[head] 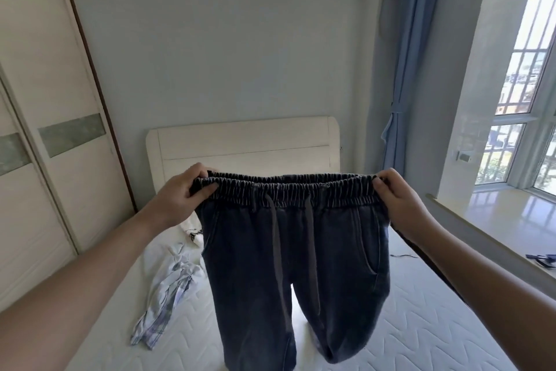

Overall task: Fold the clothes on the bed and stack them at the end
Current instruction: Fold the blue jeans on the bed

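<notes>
Your left hand (180,190) and right hand (394,196) each pinch a waistband corner of the dark jeans (294,250), held up spread over the mattress (421,325); folding step just starting, next likely bring both legs together lengthwise.

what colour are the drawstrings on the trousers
Grey, against the dark blue trousers; the drawstrings show best in the head view.

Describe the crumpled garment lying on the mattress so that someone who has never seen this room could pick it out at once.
Start at the white quilted mattress below the cream headboard. On its wardrobe side, left of the dark jeans held up by both hands, lies a crumpled plaid shirt. It is the only checked piece, pale with blue-grey lines, unlike the plain white cloth further back.
</notes>
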`<state>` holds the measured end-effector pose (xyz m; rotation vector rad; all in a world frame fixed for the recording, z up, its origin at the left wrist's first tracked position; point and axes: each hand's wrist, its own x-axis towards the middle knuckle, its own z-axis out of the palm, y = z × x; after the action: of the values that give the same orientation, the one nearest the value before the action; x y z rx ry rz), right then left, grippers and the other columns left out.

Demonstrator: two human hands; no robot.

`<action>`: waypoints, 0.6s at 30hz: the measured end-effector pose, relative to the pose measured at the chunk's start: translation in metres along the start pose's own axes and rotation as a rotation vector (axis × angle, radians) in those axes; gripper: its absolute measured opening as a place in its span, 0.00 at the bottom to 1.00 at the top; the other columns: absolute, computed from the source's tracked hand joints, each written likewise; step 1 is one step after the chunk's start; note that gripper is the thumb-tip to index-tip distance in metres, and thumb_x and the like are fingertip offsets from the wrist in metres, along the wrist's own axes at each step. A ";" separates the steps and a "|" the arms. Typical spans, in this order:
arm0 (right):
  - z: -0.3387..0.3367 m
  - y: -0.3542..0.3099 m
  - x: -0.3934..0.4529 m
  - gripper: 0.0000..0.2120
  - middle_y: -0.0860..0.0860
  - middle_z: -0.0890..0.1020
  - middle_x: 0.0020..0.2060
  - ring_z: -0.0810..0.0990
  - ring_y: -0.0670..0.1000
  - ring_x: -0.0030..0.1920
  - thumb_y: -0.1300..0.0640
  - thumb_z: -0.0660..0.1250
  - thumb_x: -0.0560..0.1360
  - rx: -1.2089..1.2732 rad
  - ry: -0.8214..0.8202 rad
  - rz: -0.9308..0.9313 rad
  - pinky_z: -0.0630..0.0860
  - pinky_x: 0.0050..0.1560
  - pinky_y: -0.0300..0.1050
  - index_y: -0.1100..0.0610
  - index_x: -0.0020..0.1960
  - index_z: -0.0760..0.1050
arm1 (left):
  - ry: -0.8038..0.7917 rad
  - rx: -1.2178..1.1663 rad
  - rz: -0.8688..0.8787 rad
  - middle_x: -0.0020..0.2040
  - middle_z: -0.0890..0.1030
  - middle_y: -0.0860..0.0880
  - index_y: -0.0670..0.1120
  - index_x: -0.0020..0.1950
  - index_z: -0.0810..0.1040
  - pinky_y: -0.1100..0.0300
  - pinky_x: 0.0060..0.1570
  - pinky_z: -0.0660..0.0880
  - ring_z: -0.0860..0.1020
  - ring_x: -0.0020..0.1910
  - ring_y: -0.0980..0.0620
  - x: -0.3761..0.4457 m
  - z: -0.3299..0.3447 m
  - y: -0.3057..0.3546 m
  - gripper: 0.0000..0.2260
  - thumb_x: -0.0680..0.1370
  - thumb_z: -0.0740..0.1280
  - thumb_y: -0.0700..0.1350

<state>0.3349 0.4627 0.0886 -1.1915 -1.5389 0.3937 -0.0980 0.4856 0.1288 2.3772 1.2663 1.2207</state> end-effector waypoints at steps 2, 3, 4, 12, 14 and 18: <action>-0.001 -0.015 0.014 0.11 0.49 0.72 0.33 0.69 0.50 0.35 0.51 0.59 0.83 0.084 0.085 0.006 0.68 0.39 0.51 0.47 0.41 0.71 | 0.113 0.014 -0.027 0.34 0.75 0.46 0.55 0.42 0.66 0.62 0.32 0.70 0.69 0.29 0.57 0.013 -0.008 0.011 0.11 0.76 0.63 0.59; -0.002 -0.023 0.022 0.11 0.49 0.72 0.34 0.70 0.49 0.36 0.50 0.58 0.83 0.095 0.121 -0.001 0.69 0.40 0.50 0.47 0.42 0.72 | 0.165 0.017 -0.024 0.30 0.70 0.46 0.55 0.42 0.66 0.64 0.27 0.65 0.65 0.26 0.57 0.020 -0.013 0.018 0.11 0.76 0.63 0.59; -0.004 -0.032 0.030 0.12 0.47 0.73 0.33 0.70 0.47 0.36 0.50 0.58 0.83 0.091 0.151 -0.021 0.70 0.41 0.49 0.46 0.42 0.72 | 0.203 0.010 -0.014 0.29 0.68 0.47 0.55 0.41 0.66 0.65 0.26 0.63 0.64 0.26 0.56 0.027 -0.018 0.026 0.10 0.77 0.63 0.58; -0.034 -0.115 0.095 0.11 0.56 0.76 0.34 0.70 0.46 0.32 0.46 0.56 0.83 -0.061 0.279 -0.204 0.68 0.35 0.47 0.44 0.42 0.69 | 0.389 0.137 0.108 0.32 0.72 0.34 0.50 0.46 0.65 0.57 0.27 0.65 0.67 0.27 0.47 0.095 -0.074 0.091 0.10 0.81 0.62 0.53; -0.042 -0.134 0.111 0.10 0.57 0.78 0.37 0.73 0.51 0.36 0.46 0.57 0.82 -0.085 0.264 -0.219 0.69 0.37 0.47 0.45 0.43 0.70 | 0.398 0.164 0.143 0.33 0.73 0.35 0.49 0.46 0.65 0.61 0.26 0.64 0.67 0.26 0.48 0.112 -0.091 0.103 0.10 0.81 0.62 0.53; -0.063 -0.169 0.136 0.06 0.53 0.77 0.38 0.75 0.50 0.39 0.47 0.66 0.78 -0.071 0.102 -0.301 0.72 0.42 0.49 0.46 0.45 0.70 | 0.394 0.210 0.195 0.35 0.75 0.39 0.51 0.45 0.65 0.57 0.30 0.67 0.70 0.30 0.49 0.142 -0.127 0.121 0.11 0.80 0.63 0.54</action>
<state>0.3245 0.4805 0.3132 -0.9977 -1.6223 0.0781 -0.0754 0.4924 0.3534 2.5399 1.3499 1.7656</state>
